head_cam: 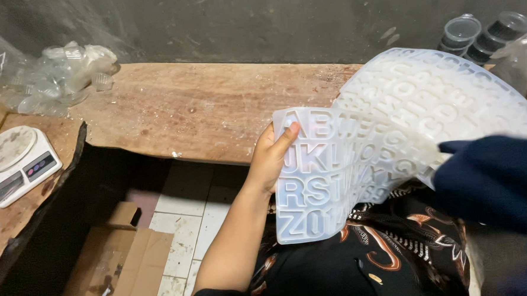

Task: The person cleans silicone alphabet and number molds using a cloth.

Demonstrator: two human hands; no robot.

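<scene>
Translucent white flexible silicone letter mould (pixel 393 136) arching over the lap, long axis running left-near to right-far; left hand (pixel 270 159) pinching its left edge; right hand hidden behind dark blue sleeve (pixel 496 179), grip impossible to tell.

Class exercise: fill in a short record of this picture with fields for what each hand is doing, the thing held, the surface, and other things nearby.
Left hand: left hand grips the left edge of the mould, thumb on its front
Right hand: hidden behind a dark blue sleeve
Thing held: translucent white silicone letter mould, bent in a curve
Surface: worn wooden bench
Nearby: white kitchen scale, lidded plastic cups, cardboard box on tiled floor
</scene>
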